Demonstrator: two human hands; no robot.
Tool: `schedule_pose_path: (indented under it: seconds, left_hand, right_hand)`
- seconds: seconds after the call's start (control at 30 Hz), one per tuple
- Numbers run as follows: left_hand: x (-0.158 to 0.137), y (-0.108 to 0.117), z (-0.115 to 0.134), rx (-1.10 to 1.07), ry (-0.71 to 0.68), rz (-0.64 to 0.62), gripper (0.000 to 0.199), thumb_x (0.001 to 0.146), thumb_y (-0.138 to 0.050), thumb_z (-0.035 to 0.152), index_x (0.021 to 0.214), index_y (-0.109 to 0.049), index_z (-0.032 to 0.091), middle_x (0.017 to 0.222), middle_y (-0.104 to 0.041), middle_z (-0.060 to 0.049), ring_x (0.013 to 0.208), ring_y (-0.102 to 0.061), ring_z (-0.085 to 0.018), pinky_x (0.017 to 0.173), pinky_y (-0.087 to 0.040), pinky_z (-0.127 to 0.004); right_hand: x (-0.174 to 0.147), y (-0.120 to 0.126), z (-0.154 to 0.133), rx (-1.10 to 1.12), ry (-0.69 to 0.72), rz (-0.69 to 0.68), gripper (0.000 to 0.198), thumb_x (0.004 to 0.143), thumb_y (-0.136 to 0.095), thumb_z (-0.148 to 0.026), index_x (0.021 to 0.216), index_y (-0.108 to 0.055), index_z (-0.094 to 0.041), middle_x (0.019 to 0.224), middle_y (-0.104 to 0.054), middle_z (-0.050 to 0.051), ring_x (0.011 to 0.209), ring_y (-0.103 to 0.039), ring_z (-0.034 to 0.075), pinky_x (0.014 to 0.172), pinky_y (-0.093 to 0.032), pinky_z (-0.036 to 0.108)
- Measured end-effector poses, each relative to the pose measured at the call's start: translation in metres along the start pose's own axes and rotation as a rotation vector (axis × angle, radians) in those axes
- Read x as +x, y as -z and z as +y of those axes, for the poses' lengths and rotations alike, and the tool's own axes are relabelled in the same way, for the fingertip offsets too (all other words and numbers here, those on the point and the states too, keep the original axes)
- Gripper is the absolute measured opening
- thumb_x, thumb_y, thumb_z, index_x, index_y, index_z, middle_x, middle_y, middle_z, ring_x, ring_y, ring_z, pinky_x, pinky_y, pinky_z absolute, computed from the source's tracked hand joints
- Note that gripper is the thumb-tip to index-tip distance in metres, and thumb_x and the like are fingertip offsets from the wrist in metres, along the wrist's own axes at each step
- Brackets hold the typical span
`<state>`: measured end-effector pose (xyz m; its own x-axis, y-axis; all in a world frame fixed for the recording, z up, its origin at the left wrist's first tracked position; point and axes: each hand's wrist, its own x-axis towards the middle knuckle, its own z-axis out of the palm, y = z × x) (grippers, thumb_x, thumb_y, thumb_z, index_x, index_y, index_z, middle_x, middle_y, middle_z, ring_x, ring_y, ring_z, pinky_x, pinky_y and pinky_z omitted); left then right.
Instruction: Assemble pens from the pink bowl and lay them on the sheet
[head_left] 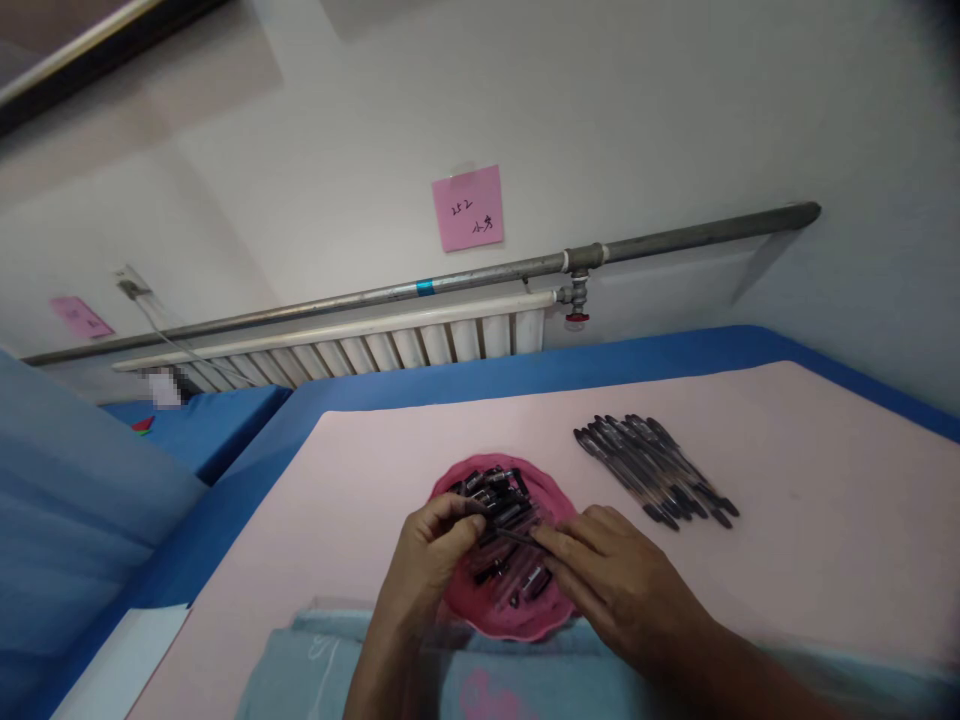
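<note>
Over a pink scalloped plastic basket (551, 485), both my hands work close together. My left hand (429, 555) is closed, thumb and forefinger pinching a small dark pen part that looks like a cap. A thin dark pen piece (514, 537) reaches from the fingertips of my right hand (619, 575) towards the left hand; the right fingers are closed on it. Whether the two pieces touch is unclear. Inside the basket lie many black pen caps (491, 490) and clear pen barrels (517, 570). To the right, several capped black pens (652, 465) lie side by side.
A pale pink sheet (810, 480) covers the blue-edged table (675, 350). Light blue cloth (300, 670) lies at the near edge. A white board (124, 660) is at lower left, beside a blue curtain (67, 500). Behind stand a radiator (405, 345) and a pipe (675, 235).
</note>
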<state>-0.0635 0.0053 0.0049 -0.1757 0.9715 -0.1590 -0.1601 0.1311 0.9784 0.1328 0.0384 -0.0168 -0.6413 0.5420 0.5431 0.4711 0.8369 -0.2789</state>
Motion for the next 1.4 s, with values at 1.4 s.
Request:
schedule_pose_path:
  seconds: [1.4]
  left_hand:
    - [0.01,0.01,-0.02,0.846,-0.199,-0.061,0.022,0.068,-0.05,0.006,0.074,-0.066,0.019,0.079,-0.063,-0.003,0.077,-0.057,-0.017,0.07,-0.041,-0.026]
  right_hand:
    - [-0.027,0.009,0.013,0.986,-1.026,0.277,0.019,0.077,-0.06,-0.033,0.085,-0.055,-0.017,0.055,-0.058,-0.002,0.044,-0.051,0.011,0.044,-0.041,0.023]
